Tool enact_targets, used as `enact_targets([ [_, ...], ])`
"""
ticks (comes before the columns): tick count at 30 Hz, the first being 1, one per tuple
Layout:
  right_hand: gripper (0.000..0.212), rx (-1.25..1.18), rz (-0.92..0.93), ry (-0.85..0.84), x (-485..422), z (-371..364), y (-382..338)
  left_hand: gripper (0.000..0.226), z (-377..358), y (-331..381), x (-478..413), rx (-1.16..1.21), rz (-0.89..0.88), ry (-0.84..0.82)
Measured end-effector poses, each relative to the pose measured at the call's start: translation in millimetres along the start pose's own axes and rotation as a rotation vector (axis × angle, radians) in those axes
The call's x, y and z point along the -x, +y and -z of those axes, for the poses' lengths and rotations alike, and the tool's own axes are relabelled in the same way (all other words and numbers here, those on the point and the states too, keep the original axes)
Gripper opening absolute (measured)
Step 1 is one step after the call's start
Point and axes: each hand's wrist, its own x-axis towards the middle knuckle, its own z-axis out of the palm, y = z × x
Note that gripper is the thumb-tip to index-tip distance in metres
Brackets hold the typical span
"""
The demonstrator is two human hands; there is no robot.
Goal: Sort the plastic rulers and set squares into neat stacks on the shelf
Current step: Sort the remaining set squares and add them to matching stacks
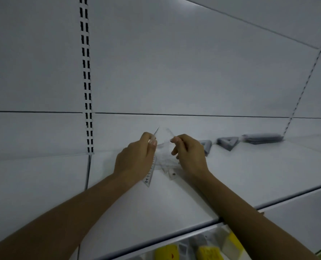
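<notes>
Left hand [135, 158]: grip pinched, thumb and fingertips pressed on a clear ruler [150, 172] that slants from above the hand down to the shelf [174, 199]; its numbered scale shows below the palm. Right hand [190, 156]: grip pinched on the upper edge of a clear set square [164, 145] held between the two hands, just above the shelf. Below it, further clear pieces [170, 168] lie overlapping on the shelf, near its back edge; their number cannot be told. Toward the right along the back edge: a stack of set squares [206, 145] partly hidden behind the right hand, a second triangular stack [228, 142] just beside it, then a flat stack of rulers [262, 138] near the upright post. Yellow items [208, 253] show on the lower shelf, beneath the front edge.
</notes>
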Motion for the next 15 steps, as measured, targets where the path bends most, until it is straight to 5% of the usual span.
enact_targets([
  [11, 0.015, -0.407, -0.117, -0.043, -5, 24, -7, 0.023, 5, 23, 3, 0.232, -0.008, -0.041],
  [15, 0.029, -0.476, -0.134, -0.062, -28, 63, 4, 0.024, 5, 46, -7, 0.243, 0.001, -0.054],
])
